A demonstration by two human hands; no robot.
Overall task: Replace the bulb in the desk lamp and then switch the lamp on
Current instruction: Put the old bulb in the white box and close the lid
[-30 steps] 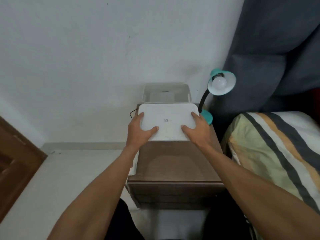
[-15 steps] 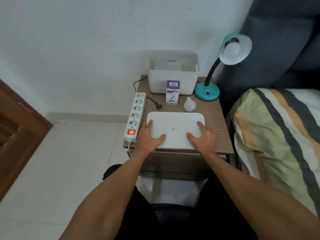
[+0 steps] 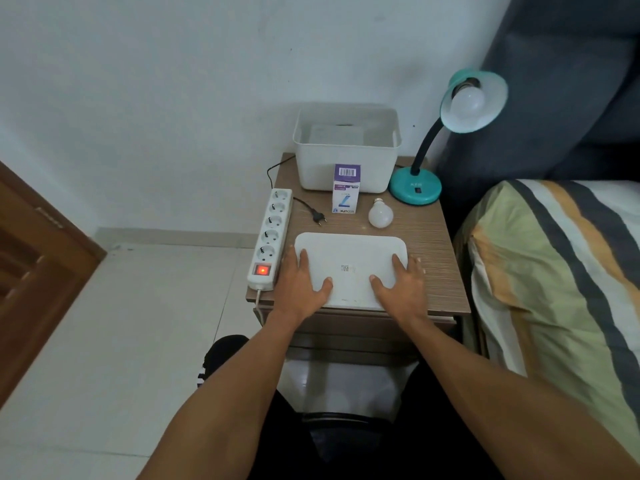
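A teal desk lamp (image 3: 415, 185) stands at the back right of the wooden nightstand (image 3: 440, 258), with a white bulb (image 3: 465, 100) in its shade. A loose white bulb (image 3: 380, 214) lies in front of the lamp base, beside a purple and white bulb box (image 3: 346, 188). The lamp's black plug (image 3: 319, 218) lies unplugged next to a white power strip (image 3: 272, 233) whose red switch glows. A white lid (image 3: 349, 258) rests flat at the front of the nightstand. My left hand (image 3: 301, 282) and right hand (image 3: 403, 285) hold its left and right edges, thumbs on top.
An open white storage bin (image 3: 346, 147) stands at the back against the wall. A bed with a striped cover (image 3: 554, 271) lies close on the right under a dark curtain (image 3: 571, 98). A brown door (image 3: 31, 271) is at the left over a tiled floor.
Both hands brought the white lid down from in front of the bin and set it flat on the front of the nightstand. The bulb, box and power strip came into view.
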